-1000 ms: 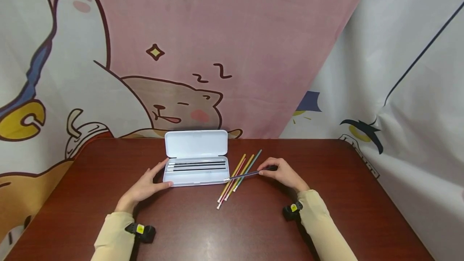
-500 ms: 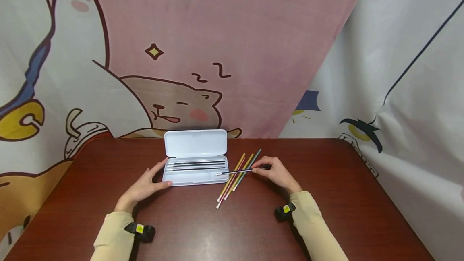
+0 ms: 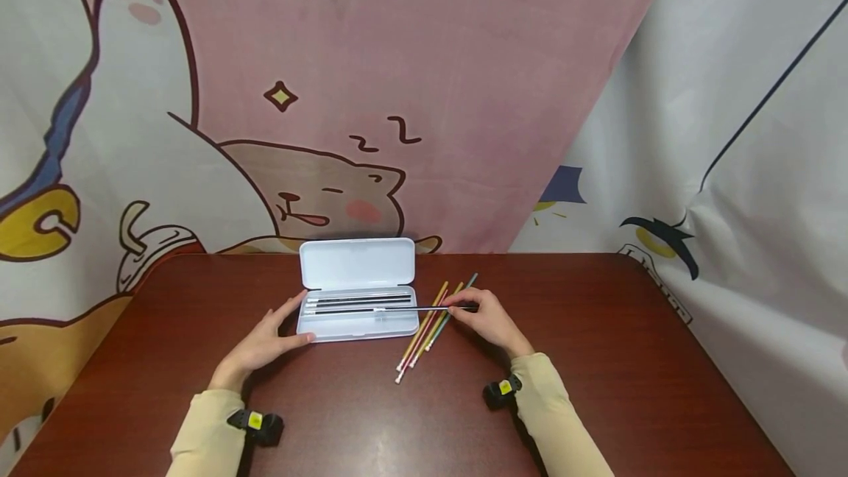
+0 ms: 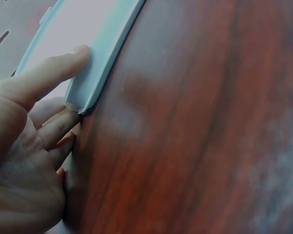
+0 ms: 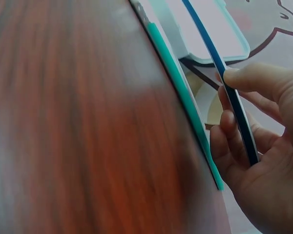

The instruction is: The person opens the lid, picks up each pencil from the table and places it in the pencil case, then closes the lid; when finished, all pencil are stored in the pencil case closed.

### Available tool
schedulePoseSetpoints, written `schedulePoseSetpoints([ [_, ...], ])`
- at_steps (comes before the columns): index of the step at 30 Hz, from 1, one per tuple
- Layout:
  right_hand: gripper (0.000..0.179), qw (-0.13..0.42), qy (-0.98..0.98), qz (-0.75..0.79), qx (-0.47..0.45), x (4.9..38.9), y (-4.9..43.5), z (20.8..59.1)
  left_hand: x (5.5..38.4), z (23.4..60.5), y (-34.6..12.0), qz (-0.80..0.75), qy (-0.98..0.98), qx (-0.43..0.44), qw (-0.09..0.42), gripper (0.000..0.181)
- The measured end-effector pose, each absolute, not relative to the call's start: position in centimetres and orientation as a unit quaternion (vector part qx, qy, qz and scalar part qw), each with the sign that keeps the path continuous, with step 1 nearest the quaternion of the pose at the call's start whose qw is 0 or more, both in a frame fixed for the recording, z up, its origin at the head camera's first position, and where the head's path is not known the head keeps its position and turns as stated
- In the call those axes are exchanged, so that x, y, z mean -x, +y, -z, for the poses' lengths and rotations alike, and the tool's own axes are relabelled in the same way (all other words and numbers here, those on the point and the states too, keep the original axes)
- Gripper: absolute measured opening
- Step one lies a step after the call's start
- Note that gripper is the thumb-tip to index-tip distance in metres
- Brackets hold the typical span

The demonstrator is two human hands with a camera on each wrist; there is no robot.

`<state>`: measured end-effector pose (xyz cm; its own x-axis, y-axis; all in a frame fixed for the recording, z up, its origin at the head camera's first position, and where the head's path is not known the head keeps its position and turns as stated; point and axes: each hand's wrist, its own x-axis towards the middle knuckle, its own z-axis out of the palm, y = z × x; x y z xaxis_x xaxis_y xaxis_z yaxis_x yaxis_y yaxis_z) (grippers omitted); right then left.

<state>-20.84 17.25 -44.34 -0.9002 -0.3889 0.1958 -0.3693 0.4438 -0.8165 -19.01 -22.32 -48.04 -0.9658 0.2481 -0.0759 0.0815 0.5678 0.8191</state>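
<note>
A white pencil case (image 3: 397, 328) lies with its lid raised, several dark pencils (image 3: 358, 300) side by side inside. My left hand (image 3: 261, 344) grips its left end, thumb at the front corner and fingers at the back; the thumb (image 4: 58, 70) lies over the rim in the left wrist view. Between thumb and fingertips my right hand (image 3: 490, 321) pinches a dark pencil (image 3: 424, 308) near its right end. That pencil (image 5: 210, 46) looks dark blue in the right wrist view. Its white-tipped left end is over the case, close in front of the pencils there.
Several loose pencils, among them a yellow one (image 3: 407, 352), a red one (image 3: 401, 372) and a teal one (image 3: 472, 282), lie slanted right of the case on the brown table (image 3: 371, 418). A cartoon-printed cloth (image 3: 477, 94) hangs behind the table's back edge.
My right hand has moved left with the dark pencil, bringing its white tip further over the case and turning the pencil nearly parallel to those inside. The left hand stays at the case.
</note>
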Motion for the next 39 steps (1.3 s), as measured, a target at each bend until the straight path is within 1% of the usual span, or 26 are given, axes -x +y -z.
schedulePoseSetpoints([
  [4,0.017,0.008,0.845,0.486,0.224,21.6,16.6,45.7,19.0,48.1,-22.2,-0.455,0.881,-0.093,0.093,0.089],
  [8,0.015,-0.007,0.842,0.488,0.229,22.7,15.7,47.5,19.0,48.1,-22.2,-0.459,0.879,-0.091,0.093,0.089],
  [10,0.015,-0.011,0.841,0.488,0.232,23.0,15.1,47.8,19.0,48.1,-22.2,-0.459,0.879,-0.093,0.092,0.088],
  [20,0.014,-0.014,0.843,0.481,0.241,23.4,11.5,47.7,19.1,48.1,-22.3,-0.45,0.883,-0.094,0.089,0.089],
  [32,0.011,-0.055,0.854,0.449,0.258,24.0,8.1,47.3,19.0,48.0,-22.3,-0.455,0.881,-0.111,0.073,0.087],
  [39,0.01,-0.072,0.885,0.397,0.233,23.9,6.6,47.6,19.0,48.0,-22.3,-0.452,0.882,-0.106,0.08,0.088],
])
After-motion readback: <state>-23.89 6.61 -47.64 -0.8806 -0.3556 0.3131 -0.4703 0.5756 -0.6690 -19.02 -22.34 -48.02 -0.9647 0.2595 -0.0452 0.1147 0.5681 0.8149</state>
